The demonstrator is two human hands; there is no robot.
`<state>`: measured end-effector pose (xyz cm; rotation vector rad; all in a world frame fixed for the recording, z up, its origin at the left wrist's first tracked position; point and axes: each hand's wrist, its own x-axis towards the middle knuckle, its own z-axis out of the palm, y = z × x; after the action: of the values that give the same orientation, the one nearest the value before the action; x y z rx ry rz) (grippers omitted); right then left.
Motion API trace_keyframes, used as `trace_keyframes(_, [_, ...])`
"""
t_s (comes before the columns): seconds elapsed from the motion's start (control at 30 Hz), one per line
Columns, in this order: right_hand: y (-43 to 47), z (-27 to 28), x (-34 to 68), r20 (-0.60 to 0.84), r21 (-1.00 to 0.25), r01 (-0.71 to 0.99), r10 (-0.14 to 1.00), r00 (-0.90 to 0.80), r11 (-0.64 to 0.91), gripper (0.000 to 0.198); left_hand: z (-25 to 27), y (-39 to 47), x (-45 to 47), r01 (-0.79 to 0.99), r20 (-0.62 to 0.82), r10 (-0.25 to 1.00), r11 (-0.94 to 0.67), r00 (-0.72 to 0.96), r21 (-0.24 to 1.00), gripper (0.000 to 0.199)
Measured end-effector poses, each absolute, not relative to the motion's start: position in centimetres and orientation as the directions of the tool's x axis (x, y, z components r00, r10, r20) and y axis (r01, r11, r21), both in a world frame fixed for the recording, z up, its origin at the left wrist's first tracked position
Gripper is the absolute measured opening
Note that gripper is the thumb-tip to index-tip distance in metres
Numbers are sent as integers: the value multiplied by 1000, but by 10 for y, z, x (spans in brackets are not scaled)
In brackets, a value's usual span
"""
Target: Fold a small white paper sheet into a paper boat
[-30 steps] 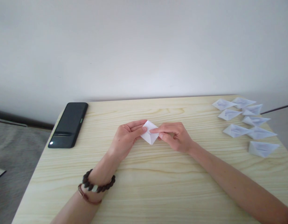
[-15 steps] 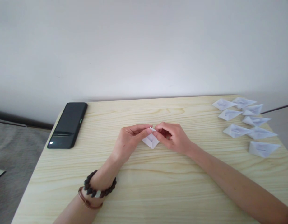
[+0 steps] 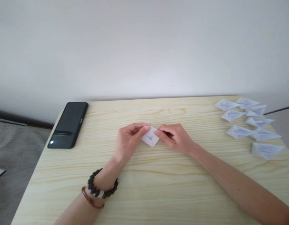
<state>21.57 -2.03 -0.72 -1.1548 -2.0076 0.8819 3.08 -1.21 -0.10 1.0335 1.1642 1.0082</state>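
Pinching one small folded white paper [image 3: 150,140] between them, the left hand [image 3: 127,140] clasps its edge at about eleven o'clock and the right hand [image 3: 174,137] at about two. Its creased face shows below both thumbs, toward six o'clock. Folded paper shapes [image 3: 239,132] lie well apart, toward three o'clock.

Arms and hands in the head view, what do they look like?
The left hand and right hand are gloveless, forearms largely bare. The left wrist has a dark beaded bracelet with one pale bead, plus a thin reddish-brown band; the right wrist shows no jewellery.
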Motion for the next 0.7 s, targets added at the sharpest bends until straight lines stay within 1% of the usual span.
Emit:
trace_keyframes(0.07, [-19,-6,217,199,-820,440,903,-381,366,35,-1,-11,29,-92,-229,954,250,193,964,34])
trace_keyframes(0.13, [-19,-6,218,195,-838,425,916,-351,341,34,0,-10,27,-60,-246,926,273,287,960,44])
trace_keyframes(0.17, [-19,-6,218,196,-843,422,921,-338,334,33,0,-10,26,-11,-255,909,274,328,962,44])
trace_keyframes(0.23, [-19,-6,218,205,-840,425,922,-328,338,34,-1,-10,24,116,-284,880,259,380,959,36])
trace_keyframes(0.3, [-19,-6,218,211,-834,429,918,-336,348,35,-1,-10,23,214,-308,873,241,378,947,32])
trace_keyframes(0.37, [-19,-6,217,203,-835,428,917,-343,345,35,0,-11,24,259,-315,884,233,345,937,32])
trace_keyframes(0.5, [-19,-6,217,172,-854,421,929,-327,306,36,3,-10,27,257,-333,885,255,327,932,32])
trace_keyframes(0.6, [-19,-6,217,158,-871,408,941,-299,276,35,5,-10,27,195,-339,866,284,367,939,33])
trace_keyframes(0.7, [-19,-6,217,151,-877,405,949,-275,257,34,4,-10,26,187,-358,839,307,411,933,32])
